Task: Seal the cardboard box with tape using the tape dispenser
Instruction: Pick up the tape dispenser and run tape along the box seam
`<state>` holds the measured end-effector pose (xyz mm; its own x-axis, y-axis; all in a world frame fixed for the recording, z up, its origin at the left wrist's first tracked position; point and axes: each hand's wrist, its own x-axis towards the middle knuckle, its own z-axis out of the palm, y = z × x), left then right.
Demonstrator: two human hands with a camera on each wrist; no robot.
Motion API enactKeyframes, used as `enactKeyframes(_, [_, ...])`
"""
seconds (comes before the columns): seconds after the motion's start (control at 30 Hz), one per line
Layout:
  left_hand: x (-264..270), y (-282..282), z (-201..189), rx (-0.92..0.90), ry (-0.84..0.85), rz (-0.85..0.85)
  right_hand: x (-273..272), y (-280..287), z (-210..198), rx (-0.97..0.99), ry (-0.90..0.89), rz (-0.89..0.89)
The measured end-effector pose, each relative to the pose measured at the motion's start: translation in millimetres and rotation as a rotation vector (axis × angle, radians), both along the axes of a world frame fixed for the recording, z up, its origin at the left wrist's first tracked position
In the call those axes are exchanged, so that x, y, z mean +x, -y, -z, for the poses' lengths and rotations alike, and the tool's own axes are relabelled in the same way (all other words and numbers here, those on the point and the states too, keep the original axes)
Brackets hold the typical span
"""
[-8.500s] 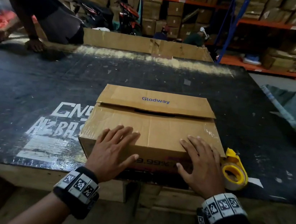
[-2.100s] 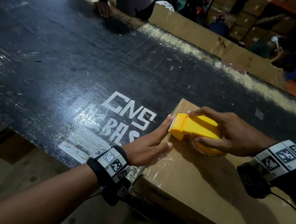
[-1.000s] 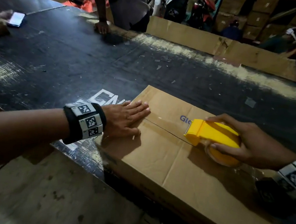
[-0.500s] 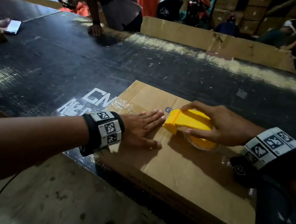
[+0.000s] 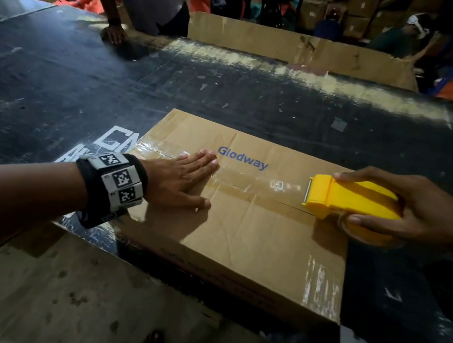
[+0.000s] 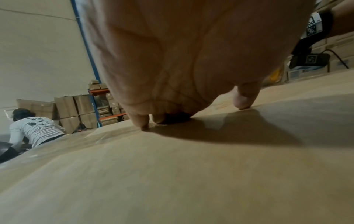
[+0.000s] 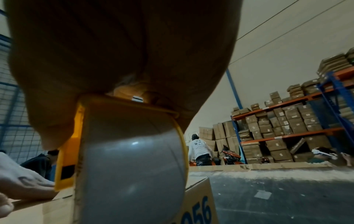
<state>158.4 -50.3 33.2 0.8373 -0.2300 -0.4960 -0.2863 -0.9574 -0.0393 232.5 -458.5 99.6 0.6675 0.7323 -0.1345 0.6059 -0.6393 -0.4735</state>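
The cardboard box (image 5: 255, 224) lies flat on the black table (image 5: 58, 86), at its near edge. The left hand (image 5: 181, 178) lies flat on the left part of the box top, fingers straight and close together, pressing down on the clear tape (image 5: 250, 178). The right hand (image 5: 416, 208) is at the right end of the box. Its fingers and thumb curl around the yellow tape dispenser (image 5: 350, 203). The shiny strip runs along the box seam from the left hand to the dispenser.

A bright yellow plastic tape dispenser (image 5: 351, 200) at frame right meets a plain brown cardboard box (image 5: 243, 231) lettered in blue, on a scuffed black table (image 5: 86, 89) stencilled white.
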Motion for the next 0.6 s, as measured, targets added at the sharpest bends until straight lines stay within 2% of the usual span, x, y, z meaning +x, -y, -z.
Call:
enactKeyframes(0.1, [-1.9,25.4,-5.6,-0.02,0.005,0.029,-0.8,2.1,2.1,0.032,0.007,0.003])
enactKeyframes(0.23, [-1.5,109.5,-10.9,-0.172,-0.031,0.141,0.9,-1.6,-1.1,0.03,-0.002,-0.047])
enactKeyframes(0.33, [0.0,153.2,-6.4,-0.194,-0.035,0.124,4.1,-7.9,-4.7,-0.006,0.019,-0.099])
enactKeyframes(0.6, [0.6,153.7,-2.1,-0.136,-0.009,0.155,4.1,-5.2,-8.8,-0.106,0.067,-0.135])
